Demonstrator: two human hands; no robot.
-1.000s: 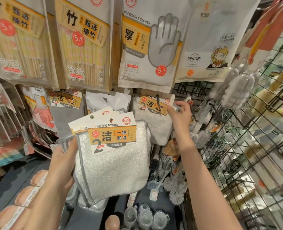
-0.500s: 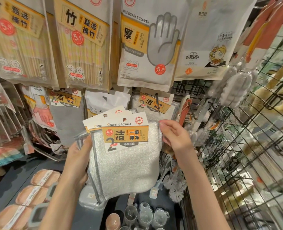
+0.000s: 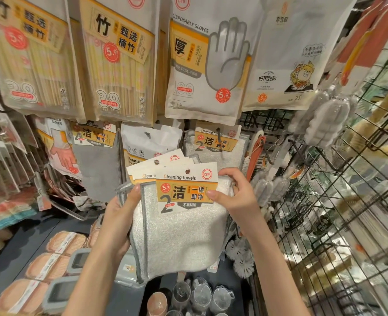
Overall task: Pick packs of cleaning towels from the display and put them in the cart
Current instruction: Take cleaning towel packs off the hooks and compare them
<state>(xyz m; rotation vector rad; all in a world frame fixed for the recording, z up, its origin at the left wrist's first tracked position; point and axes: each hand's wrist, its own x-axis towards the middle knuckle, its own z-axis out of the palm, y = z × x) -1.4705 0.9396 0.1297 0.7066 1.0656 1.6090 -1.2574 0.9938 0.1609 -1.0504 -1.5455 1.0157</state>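
Observation:
A stack of cleaning towel packs (image 3: 184,233), white cloth with grey edging and orange-and-white header cards, is held in front of the display. My left hand (image 3: 118,220) grips the stack's left edge, thumb on the front. My right hand (image 3: 236,199) holds the right side of the front pack, thumb on its label. Another pack of the same towels (image 3: 218,144) hangs on a display hook just behind and above. The cart is not in view.
Bags of bamboo chopsticks (image 3: 118,60) and disposable gloves (image 3: 209,65) hang above. A grey cloth pack (image 3: 97,160) hangs at left. A black wire rack (image 3: 338,213) with brushes fills the right. Sponges (image 3: 54,263) and small cups (image 3: 200,295) lie on the shelf below.
My right hand came down from the hanging pack on the hook and took hold of the stack's right side. The stack moved right and slightly up, toward the middle.

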